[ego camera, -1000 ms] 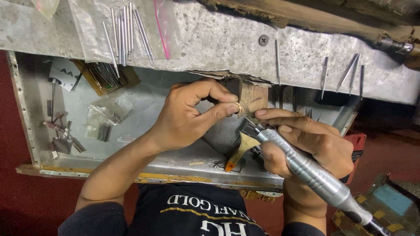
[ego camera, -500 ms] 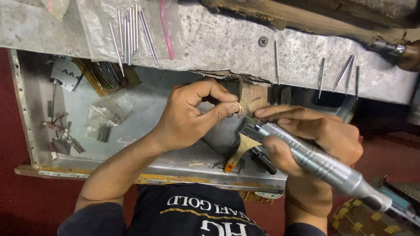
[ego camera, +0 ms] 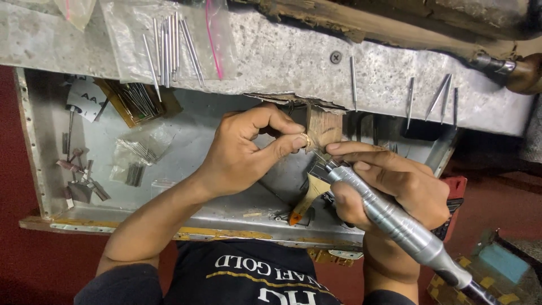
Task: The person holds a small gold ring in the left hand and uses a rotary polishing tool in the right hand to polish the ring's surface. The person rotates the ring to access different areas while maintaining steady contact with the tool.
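Left hand (ego camera: 243, 152) pinching small ring (ego camera: 305, 138) against wooden peg (ego camera: 323, 125); right hand (ego camera: 389, 189) gripping rotary handpiece (ego camera: 395, 220) pen-style; steady, light contact advised.

The rotary tool (ego camera: 395, 220) is silver with a black end, and the ring (ego camera: 305, 139) is golden. The tray (ego camera: 186, 141) is dull grey metal, the brush (ego camera: 307, 197) has pale bristles and an orange handle, and the floor (ego camera: 497, 192) is dark red.
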